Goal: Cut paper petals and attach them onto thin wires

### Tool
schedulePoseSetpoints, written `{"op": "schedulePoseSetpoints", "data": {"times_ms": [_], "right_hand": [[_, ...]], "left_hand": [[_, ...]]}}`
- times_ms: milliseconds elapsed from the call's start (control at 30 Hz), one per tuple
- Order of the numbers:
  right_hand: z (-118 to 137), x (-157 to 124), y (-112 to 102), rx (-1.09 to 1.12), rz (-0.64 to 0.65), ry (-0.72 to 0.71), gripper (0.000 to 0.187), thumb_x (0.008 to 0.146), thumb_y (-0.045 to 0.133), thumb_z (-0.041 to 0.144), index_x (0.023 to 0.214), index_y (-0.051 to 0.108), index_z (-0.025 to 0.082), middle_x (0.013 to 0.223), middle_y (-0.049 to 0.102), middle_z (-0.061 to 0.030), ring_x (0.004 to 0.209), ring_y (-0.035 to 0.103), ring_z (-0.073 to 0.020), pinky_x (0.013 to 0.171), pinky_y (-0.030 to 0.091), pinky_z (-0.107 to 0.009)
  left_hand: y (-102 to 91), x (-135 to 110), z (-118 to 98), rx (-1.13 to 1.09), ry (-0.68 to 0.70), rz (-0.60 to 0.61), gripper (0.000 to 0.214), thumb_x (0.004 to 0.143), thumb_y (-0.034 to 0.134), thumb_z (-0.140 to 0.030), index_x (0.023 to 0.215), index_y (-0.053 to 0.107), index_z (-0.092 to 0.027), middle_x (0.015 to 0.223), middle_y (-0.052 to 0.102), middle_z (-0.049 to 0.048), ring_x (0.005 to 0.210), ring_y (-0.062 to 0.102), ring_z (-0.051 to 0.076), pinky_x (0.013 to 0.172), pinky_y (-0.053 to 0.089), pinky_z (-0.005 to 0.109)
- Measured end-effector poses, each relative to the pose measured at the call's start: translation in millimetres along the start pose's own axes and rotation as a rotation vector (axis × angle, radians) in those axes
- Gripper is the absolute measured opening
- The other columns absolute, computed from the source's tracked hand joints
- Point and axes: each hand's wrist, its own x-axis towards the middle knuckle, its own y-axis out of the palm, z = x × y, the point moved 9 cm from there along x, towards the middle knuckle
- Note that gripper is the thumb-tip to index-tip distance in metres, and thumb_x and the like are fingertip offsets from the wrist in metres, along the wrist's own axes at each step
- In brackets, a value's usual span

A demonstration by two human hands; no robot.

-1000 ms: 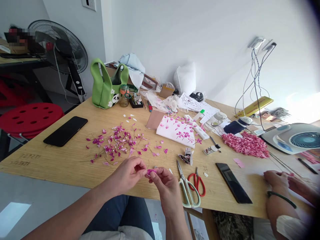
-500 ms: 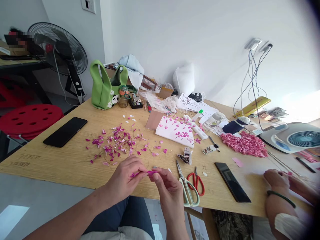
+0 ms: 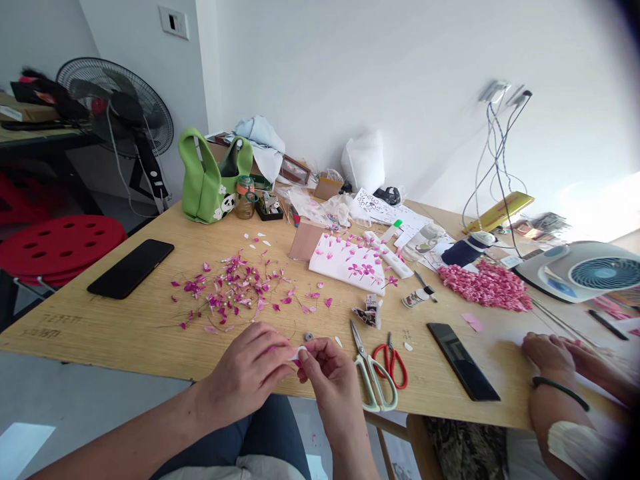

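Note:
My left hand (image 3: 250, 365) and my right hand (image 3: 331, 380) meet just above the table's front edge, fingertips pinched together. Between them is a small pink petal with a white rounded face (image 3: 300, 353), mostly hidden by the fingers. Beyond my left hand lies a loose heap of magenta petals and thin wire stems (image 3: 235, 283). A small grey ring-like piece (image 3: 309, 337) rests near my right fingertips. To the right of that hand are scissors with pale green handles (image 3: 376, 387) and red-handled cutters (image 3: 395, 367).
A white block (image 3: 345, 263) holds finished-looking pink flowers on stems. Phones lie left (image 3: 131, 268) and right (image 3: 463, 361). A green bag (image 3: 203, 190) stands at the back left. A co-worker's hands (image 3: 555, 353) work at far right, near a pink ruffled bundle (image 3: 485, 287).
The magenta piece stretched between my fingers now shows a white rounded face. My hands are closer together, and the grey ring-like piece is in plainer view. The camera view has shifted slightly.

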Motion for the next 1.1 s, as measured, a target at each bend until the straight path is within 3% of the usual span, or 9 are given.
{"op": "schedulePoseSetpoints", "data": {"times_ms": [167,267,467,667,800,1000,1100], "right_hand": [[14.5,-5.0,-3.7,-0.097,-0.070,-0.141,0.020,0.079,0.066,0.036,0.077,0.060,0.017,0.066,0.056,0.0007,0.060,0.051,-0.0110,0.058,0.040,-0.022],[24.9,-8.5,2.4,-0.196,-0.042,-0.229,0.014,0.082,0.062,0.032,0.077,0.061,0.018,0.069,0.058,0.0003,0.062,0.052,-0.0118,0.059,0.041,-0.022],[42.3,-16.0,11.7,-0.412,0.011,-0.436,0.007,0.085,0.057,0.021,0.081,0.062,0.020,0.069,0.059,0.0000,0.063,0.052,-0.0126,0.059,0.041,-0.023],[45.9,-18.4,9.9,-0.542,0.036,-0.546,0.011,0.085,0.054,0.015,0.085,0.063,0.021,0.072,0.059,-0.0011,0.065,0.053,-0.0137,0.061,0.041,-0.024],[36.1,-13.3,6.0,-0.430,0.021,-0.458,0.008,0.086,0.056,0.021,0.083,0.064,0.020,0.074,0.063,-0.0026,0.068,0.056,-0.0150,0.063,0.043,-0.026],[6.0,-2.9,-4.7,-0.052,-0.053,-0.179,0.013,0.076,0.069,0.032,0.078,0.065,0.020,0.069,0.062,-0.0006,0.063,0.056,-0.0138,0.061,0.044,-0.025],[-0.5,1.5,-6.2,0.018,-0.063,-0.129,0.016,0.074,0.071,0.032,0.077,0.063,0.018,0.068,0.060,-0.0004,0.064,0.054,-0.0132,0.062,0.044,-0.025]], "left_hand": [[21.6,-9.1,47.3,-0.637,-0.626,0.042,0.023,0.081,0.061,-0.032,0.097,0.068,-0.017,0.090,0.070,0.0089,0.084,0.062,0.020,0.077,0.049,0.032],[33.8,-14.9,55.7,-0.949,-0.848,0.116,0.031,0.083,0.056,-0.040,0.093,0.069,-0.013,0.084,0.070,0.0084,0.072,0.060,0.017,0.067,0.048,0.028],[44.2,-12.6,48.4,-1.052,-0.863,0.330,0.028,0.076,0.065,-0.039,0.073,0.070,-0.011,0.066,0.066,0.0041,0.059,0.055,0.013,0.060,0.043,0.025],[53.2,-16.9,47.4,-1.135,-0.885,0.288,0.025,0.072,0.070,-0.037,0.074,0.067,-0.013,0.055,0.058,-0.0025,0.054,0.050,0.010,0.055,0.036,0.022],[56.5,-21.2,47.8,-1.210,-0.938,0.263,0.025,0.068,0.073,-0.037,0.073,0.067,-0.013,0.057,0.057,-0.0027,0.054,0.048,0.009,0.056,0.035,0.022],[58.7,-27.3,52.0,-1.235,-1.023,0.235,0.027,0.063,0.077,-0.037,0.073,0.067,-0.013,0.055,0.057,-0.0029,0.054,0.047,0.009,0.055,0.034,0.021],[63.8,-31.5,53.6,-1.273,-1.069,0.228,0.027,0.061,0.079,-0.035,0.068,0.066,-0.012,0.055,0.057,-0.0025,0.053,0.047,0.008,0.055,0.033,0.021]]}}
